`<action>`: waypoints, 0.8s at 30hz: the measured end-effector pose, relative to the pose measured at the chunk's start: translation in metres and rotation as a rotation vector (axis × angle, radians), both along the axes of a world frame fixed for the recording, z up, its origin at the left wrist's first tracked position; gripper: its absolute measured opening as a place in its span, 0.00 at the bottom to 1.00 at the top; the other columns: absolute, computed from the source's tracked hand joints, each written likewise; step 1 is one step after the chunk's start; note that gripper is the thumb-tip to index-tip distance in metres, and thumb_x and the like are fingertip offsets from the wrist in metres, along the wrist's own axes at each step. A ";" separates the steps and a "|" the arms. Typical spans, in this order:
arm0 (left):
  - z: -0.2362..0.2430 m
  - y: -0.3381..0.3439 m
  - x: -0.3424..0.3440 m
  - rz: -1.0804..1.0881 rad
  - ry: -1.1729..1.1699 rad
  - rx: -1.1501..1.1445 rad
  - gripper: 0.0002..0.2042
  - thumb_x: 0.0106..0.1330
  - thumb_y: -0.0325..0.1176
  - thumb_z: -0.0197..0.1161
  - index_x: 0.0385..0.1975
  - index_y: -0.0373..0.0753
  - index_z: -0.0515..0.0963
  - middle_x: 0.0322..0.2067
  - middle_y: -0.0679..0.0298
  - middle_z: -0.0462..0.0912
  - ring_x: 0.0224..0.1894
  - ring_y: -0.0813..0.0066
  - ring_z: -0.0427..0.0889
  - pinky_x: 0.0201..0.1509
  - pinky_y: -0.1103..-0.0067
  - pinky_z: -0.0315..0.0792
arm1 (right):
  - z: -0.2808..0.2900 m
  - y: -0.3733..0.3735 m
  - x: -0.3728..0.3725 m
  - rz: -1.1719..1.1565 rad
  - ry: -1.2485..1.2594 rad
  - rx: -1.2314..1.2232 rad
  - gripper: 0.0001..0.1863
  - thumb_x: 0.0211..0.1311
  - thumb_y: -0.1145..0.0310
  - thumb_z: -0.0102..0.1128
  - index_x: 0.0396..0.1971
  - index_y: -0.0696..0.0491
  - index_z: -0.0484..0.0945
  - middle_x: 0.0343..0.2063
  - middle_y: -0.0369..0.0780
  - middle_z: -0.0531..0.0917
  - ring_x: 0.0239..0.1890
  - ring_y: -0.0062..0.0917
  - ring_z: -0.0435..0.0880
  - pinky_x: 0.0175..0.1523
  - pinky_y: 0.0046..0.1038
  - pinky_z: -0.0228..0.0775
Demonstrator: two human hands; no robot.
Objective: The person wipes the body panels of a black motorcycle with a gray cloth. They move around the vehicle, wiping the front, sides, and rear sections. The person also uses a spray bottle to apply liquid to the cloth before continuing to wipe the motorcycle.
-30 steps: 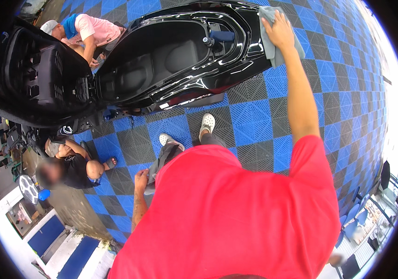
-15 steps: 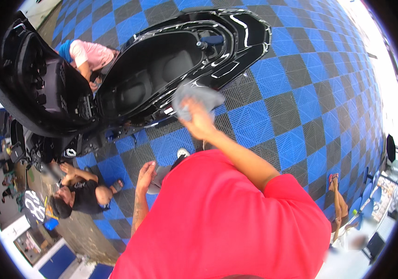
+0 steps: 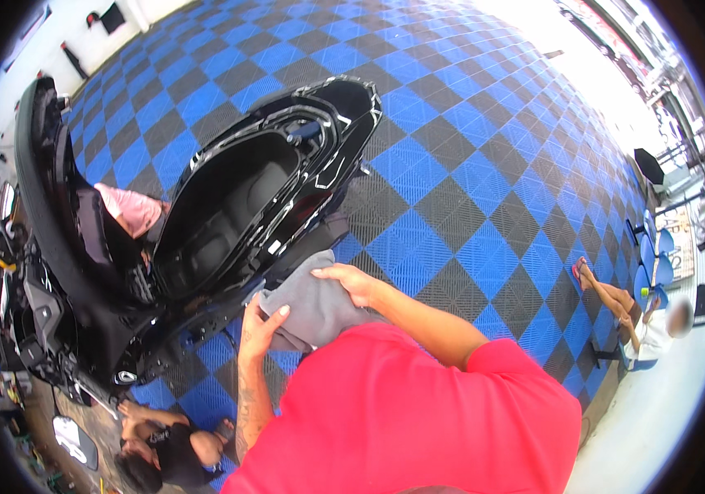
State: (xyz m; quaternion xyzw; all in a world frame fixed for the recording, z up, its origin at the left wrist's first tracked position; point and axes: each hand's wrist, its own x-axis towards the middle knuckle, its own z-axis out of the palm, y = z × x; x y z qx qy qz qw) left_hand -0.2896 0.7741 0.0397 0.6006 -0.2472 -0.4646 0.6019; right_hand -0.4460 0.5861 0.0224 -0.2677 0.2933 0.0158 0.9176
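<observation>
A grey cloth [image 3: 307,306] is stretched between both my hands, in front of my body and close to the side of a black scooter [image 3: 344,156]. My left hand [image 3: 262,328] pinches its left edge, thumb on top. At its upper right, my right hand [image 3: 351,284] grips the cloth with thumb and fingers. The scooter's seat [image 3: 39,206] is raised at the left, which leaves the deep black storage well [image 3: 229,206] uncovered. Glossy black tail panels surround the well at its far end.
A person in pink [image 3: 134,210] is low behind the scooter, partly hidden by it. Another in black [image 3: 179,449] crouches at lower left by its front. At right, a person in white [image 3: 653,333] sits beside blue chairs [image 3: 653,255]. Blue and grey checkered tiles [image 3: 484,255] cover the floor.
My right hand has drawn the cloth back from the scooter's rear side panel toward my body. My left hand has come up and taken hold of the cloth. The view has shifted.
</observation>
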 end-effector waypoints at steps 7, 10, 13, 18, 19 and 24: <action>0.030 -0.021 -0.001 0.006 0.057 -0.179 0.22 0.56 0.33 0.69 0.51 0.34 0.74 0.41 0.66 0.79 0.45 0.76 0.76 0.55 0.78 0.67 | -0.021 -0.028 -0.038 -0.140 0.041 -0.195 0.24 0.68 0.48 0.57 0.48 0.55 0.77 0.40 0.43 0.86 0.39 0.29 0.86 0.47 0.33 0.76; 0.066 -0.029 -0.006 0.093 -0.027 -0.241 0.22 0.53 0.40 0.68 0.44 0.32 0.78 0.38 0.63 0.80 0.43 0.73 0.77 0.53 0.77 0.67 | -0.017 -0.064 -0.048 -0.240 0.095 -0.301 0.23 0.68 0.48 0.57 0.47 0.54 0.77 0.38 0.42 0.86 0.37 0.29 0.86 0.44 0.32 0.77; 0.059 -0.019 0.019 0.039 -0.079 -0.313 0.23 0.52 0.49 0.67 0.34 0.31 0.80 0.32 0.61 0.81 0.39 0.72 0.78 0.48 0.79 0.67 | -0.013 -0.115 -0.047 -0.380 0.079 -0.417 0.20 0.68 0.51 0.57 0.45 0.53 0.78 0.36 0.41 0.86 0.36 0.29 0.87 0.41 0.30 0.79; 0.089 -0.019 0.043 0.162 -0.166 -0.419 0.20 0.49 0.47 0.68 0.16 0.35 0.74 0.18 0.64 0.71 0.26 0.75 0.65 0.30 0.76 0.55 | 0.012 -0.200 -0.006 -0.445 0.031 -0.596 0.16 0.70 0.57 0.56 0.45 0.54 0.79 0.35 0.40 0.87 0.36 0.27 0.87 0.43 0.28 0.78; 0.095 -0.020 0.047 0.198 -0.180 -0.407 0.19 0.48 0.46 0.68 0.15 0.36 0.72 0.17 0.65 0.70 0.27 0.75 0.65 0.30 0.76 0.55 | 0.021 -0.214 0.009 -0.428 0.050 -0.679 0.16 0.70 0.57 0.57 0.45 0.54 0.79 0.34 0.40 0.87 0.36 0.25 0.87 0.42 0.26 0.77; 0.111 -0.056 0.040 0.397 -0.393 -0.294 0.13 0.49 0.36 0.69 0.17 0.38 0.70 0.42 0.51 0.81 0.41 0.68 0.77 0.52 0.76 0.66 | -0.002 -0.272 0.118 -0.088 0.144 -1.320 0.24 0.60 0.58 0.67 0.53 0.56 0.77 0.41 0.42 0.84 0.39 0.26 0.85 0.46 0.26 0.75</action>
